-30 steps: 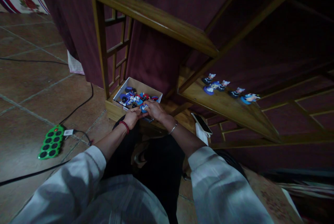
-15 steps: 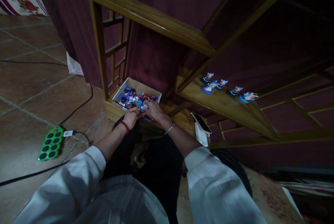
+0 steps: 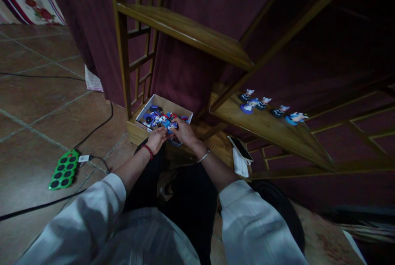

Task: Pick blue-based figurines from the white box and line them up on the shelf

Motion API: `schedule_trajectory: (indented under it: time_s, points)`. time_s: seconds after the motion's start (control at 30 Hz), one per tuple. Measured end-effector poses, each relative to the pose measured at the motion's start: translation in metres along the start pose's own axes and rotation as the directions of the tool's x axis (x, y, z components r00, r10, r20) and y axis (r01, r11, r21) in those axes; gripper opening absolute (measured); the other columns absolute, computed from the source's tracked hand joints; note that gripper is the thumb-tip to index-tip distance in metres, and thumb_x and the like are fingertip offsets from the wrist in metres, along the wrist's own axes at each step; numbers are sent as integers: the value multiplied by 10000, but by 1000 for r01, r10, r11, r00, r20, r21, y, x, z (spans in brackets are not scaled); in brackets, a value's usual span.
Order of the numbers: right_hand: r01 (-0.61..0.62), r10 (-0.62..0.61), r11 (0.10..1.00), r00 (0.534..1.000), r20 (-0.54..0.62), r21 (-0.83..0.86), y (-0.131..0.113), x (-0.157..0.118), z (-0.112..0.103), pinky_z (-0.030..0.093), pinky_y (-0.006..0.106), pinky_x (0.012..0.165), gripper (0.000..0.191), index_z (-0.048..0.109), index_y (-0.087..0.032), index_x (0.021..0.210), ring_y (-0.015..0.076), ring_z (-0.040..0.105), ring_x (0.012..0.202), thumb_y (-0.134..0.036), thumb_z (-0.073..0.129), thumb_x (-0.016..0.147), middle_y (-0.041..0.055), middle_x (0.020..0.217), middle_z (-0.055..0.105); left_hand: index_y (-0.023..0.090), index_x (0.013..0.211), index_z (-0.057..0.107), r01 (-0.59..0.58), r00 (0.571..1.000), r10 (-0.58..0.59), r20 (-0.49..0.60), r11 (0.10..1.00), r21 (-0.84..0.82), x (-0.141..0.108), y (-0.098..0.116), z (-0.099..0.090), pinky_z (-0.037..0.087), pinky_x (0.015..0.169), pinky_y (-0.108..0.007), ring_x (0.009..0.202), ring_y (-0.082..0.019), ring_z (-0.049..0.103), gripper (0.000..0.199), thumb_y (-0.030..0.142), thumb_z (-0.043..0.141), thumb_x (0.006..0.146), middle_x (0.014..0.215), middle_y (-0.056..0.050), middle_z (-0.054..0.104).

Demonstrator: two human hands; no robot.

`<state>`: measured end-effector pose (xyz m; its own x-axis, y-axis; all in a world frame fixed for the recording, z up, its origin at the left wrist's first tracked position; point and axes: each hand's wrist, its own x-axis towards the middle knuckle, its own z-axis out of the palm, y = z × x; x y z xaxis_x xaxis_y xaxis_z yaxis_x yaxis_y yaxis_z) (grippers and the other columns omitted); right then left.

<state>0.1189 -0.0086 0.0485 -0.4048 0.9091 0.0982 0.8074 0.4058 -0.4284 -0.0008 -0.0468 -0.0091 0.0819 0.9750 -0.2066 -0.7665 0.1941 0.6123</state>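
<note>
A small blue figurine [image 3: 171,126] is held between both hands at the near edge of an open cardboard box [image 3: 178,105]. My left hand [image 3: 158,138] grips its base side, fingers closed. From the right, my right hand [image 3: 184,132] pinches it with thumb and fingers. Inside the box lies a jumble of figurines [image 3: 156,120] with blue, purple, black and red parts. To the right, several figurines stand on a wooden shelf board, among them a purple-based one [image 3: 249,106] and a blue-based one [image 3: 295,118]. My fingers partly hide the held figurine.
The box rests on the low ledge [image 3: 135,132] of a wooden shelf unit. A phone [image 3: 240,148] leans over a white object [image 3: 240,163] at right. On the tiled floor lie a green power strip [image 3: 64,169] and black cables. An upper shelf board [image 3: 188,34] juts out above the box.
The view has shifted slightly, so the scene sits a little lower and further right. Both hands stay on the blue figurine, which is turned slightly between the fingers.
</note>
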Motion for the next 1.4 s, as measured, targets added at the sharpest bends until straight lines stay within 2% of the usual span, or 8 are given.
schedule_trajectory:
  time_s: [0.23, 0.4, 0.63, 0.9, 1.1, 1.4]
  points:
    - [9, -8, 999, 999, -43, 36, 2, -5, 1, 416, 272, 726, 203, 582, -187, 929, 150, 536, 769, -191, 567, 727, 36, 884, 599, 106, 737, 621, 13, 1000, -13, -3, 999, 37, -1, 0, 2, 482, 837, -373, 692, -129, 618, 106, 167, 667, 663, 732, -36, 661]
    - [24, -22, 999, 998, -66, 25, 0, -7, -4, 413, 266, 714, 200, 585, -185, 931, 145, 535, 735, -205, 563, 733, 27, 829, 604, 106, 690, 601, 17, 1000, -17, -5, 999, 31, -2, 2, 3, 473, 848, -392, 643, -120, 613, 60, 149, 641, 681, 665, -24, 643]
    - [21, -20, 1000, 998, -62, 3, -3, -6, -9, 415, 266, 716, 210, 590, -198, 938, 143, 538, 719, -197, 560, 730, 14, 800, 604, 115, 658, 559, 29, 1000, -29, -3, 1000, 8, -1, 3, 1, 474, 840, -404, 604, -116, 605, 101, 159, 648, 674, 587, -2, 610]
    - [7, -7, 1000, 999, -50, 9, -5, -6, -8, 426, 283, 751, 232, 587, -189, 967, 146, 550, 755, -188, 558, 737, 30, 843, 614, 110, 779, 597, 15, 1000, -15, 25, 999, 32, -2, 3, 3, 491, 816, -374, 658, -118, 611, 126, 141, 654, 671, 702, -23, 649]
    - [4, -1, 998, 999, -45, 59, -2, -6, -2, 437, 297, 764, 261, 575, -193, 986, 150, 561, 788, -179, 577, 725, 29, 863, 615, 123, 896, 592, 13, 999, -12, -42, 1000, 14, -3, 3, 3, 499, 802, -380, 635, -109, 607, 227, 61, 616, 679, 647, 5, 627]
    - [19, -12, 996, 997, -78, 82, 1, -9, 1, 447, 290, 766, 255, 575, -190, 971, 149, 564, 803, -147, 572, 719, 43, 930, 603, 125, 983, 587, 14, 999, -12, -38, 999, 44, -3, 2, 3, 488, 830, -397, 686, -127, 623, 308, 53, 606, 684, 684, -6, 638]
